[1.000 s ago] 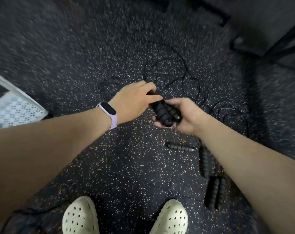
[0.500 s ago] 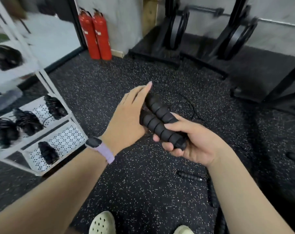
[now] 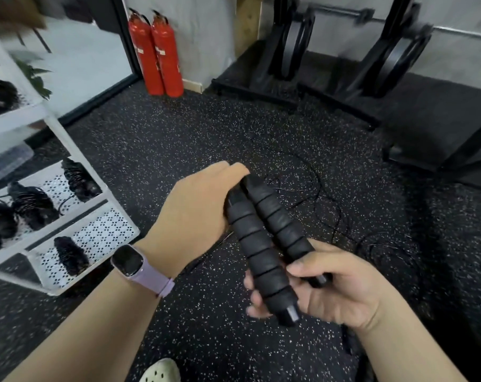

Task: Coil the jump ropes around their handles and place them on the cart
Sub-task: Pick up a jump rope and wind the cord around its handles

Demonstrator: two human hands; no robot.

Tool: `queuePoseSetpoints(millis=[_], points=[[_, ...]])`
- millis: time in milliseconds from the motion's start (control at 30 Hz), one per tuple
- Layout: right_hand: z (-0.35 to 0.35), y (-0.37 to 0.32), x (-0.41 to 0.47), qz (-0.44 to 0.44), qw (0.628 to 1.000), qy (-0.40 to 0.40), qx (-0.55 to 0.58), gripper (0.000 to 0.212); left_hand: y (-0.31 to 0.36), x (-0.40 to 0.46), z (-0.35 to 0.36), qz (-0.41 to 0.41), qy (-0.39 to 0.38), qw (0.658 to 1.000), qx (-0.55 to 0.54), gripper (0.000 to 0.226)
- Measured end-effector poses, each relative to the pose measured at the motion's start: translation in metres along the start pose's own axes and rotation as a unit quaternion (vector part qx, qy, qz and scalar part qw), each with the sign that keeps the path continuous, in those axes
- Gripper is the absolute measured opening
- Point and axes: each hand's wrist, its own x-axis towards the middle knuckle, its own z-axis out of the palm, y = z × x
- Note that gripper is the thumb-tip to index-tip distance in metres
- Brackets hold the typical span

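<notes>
Now, right hand: you grip the lower ends of both handles.
Left hand: fingers cup their upper ends.
Handles: side by side, above the floor, pointing up-left.

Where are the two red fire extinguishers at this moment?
In the head view, the fire extinguishers stand side by side upper left of centre, against the wall, right of the white cart and left of the black weight rack.

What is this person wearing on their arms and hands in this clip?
Both forearms are bare, with no sleeves in view and no gloves on the left hand or right hand. The left wrist carries a smartwatch with a dark rectangular face on a lilac band. No rings are visible.
</notes>
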Motion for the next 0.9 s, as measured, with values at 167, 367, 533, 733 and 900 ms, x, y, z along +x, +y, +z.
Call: queuePoseSetpoints(millis=[167,367,533,733,900], points=[[-0.012,0.003,0.01,0.02,0.985,-0.062,0.163,0.09,-0.005,0.014,0.005,0.038,-0.013,0.996,0.077,0.036],[-0.02,0.01,0.023,0.053,0.977,-0.056,0.2,0.08,-0.012,0.02,0.013,0.029,-0.055,0.995,0.083,0.045],[-0.028,0.004,0.017,0.03,0.983,-0.054,0.173,0.069,-0.014,0.026,0.03,0.015,-0.065,0.998,-0.005,0.06],[-0.037,0.003,0.006,0.036,0.983,-0.058,0.172,0.063,-0.017,0.026,0.041,-0.041,-0.128,0.984,-0.116,0.064],[-0.046,0.0,0.0,-0.024,0.983,-0.036,0.181,0.051,-0.006,0.027,0.044,-0.135,-0.161,0.951,-0.227,0.015]])
